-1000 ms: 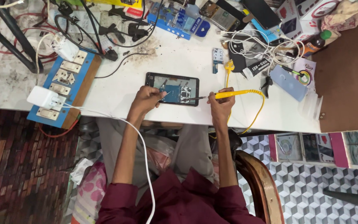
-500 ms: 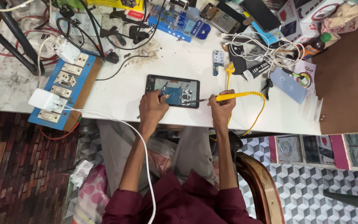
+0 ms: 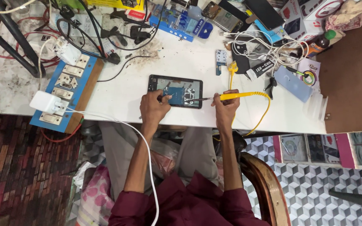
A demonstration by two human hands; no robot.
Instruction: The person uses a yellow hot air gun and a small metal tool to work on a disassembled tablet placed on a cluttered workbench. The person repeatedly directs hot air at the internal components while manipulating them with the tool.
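1. Opened tablet (image 3: pixel 175 91): a dark-framed device lying flat on the white table (image 3: pixel 118 94), near its front edge, with its back removed so that a blue board and metal parts show inside.
2. Left hand (image 3: pixel 153 109): rests on the lower left part of the tablet, fingers curled narrowly around a thin tool whose tip touches the interior; what kind of tool it is cannot be told.
3. Right hand (image 3: pixel 226 109): closed around the yellow handle of a soldering iron (image 3: pixel 227 97), held almost level, with the metal tip reaching left onto the tablet's right side.
4. Yellow cord (image 3: pixel 261 113): runs from the iron's handle, loops to the right and drops over the table's front edge.
5. Blue switchboard (image 3: pixel 65 93): a panel of white switches and sockets at the table's left end, well apart from the tablet; a white charger (image 3: pixel 45 102) is plugged in at its near end.
6. White cable (image 3: pixel 141 155): leads from the charger down across the person's lap.
7. Far edge of the table: black leads, a tangle of white cables (image 3: pixel 269 48) and small boxes, all well apart from both hands.
8. Wooden chair (image 3: pixel 269 188): its curved back shows to the person's right.
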